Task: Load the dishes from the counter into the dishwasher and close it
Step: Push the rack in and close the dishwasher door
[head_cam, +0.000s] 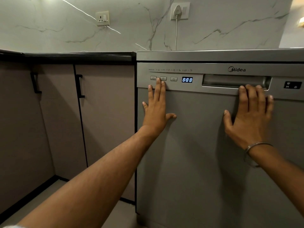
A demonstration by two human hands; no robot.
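Dishwasher (205,153): grey freestanding unit, R of frame, directly ahead of both hands. Door upright, looks flush w/ body; no gap visible along top edge.
Door axis: wide handle recess (235,81) runs horizontal across upper door; door face vertical, facing the person.
Left hand (156,111): flat on door, upper L corner. Fingers (160,89) straight, slightly spread, tips up over control strip near power/P buttons (158,78). Thumb out to side. Holds nothing.
Right hand (250,112): flat on door, just below handle recess. Fingers straight, close together, tips at recess lower lip. Holds nothing. Bangle (256,146) on wrist.
Key relation: door lies straight fwd of both palms; push direction = away from person. R hand nearer centre + handle, L hand nearer the buttons.
Display (187,79): lit, reads 8:88.
Desk (69,55): dark edge seen L of unit; top surface not in view, can't tell if dishes remain.
Stage (judgement): door prob. closed, task near end; final press to latch likely all that's left.
Risk: L fingertips could hit a button by accident.
Other: cabinet doors (105,120) L, plugged socket (180,10) on marble wall.
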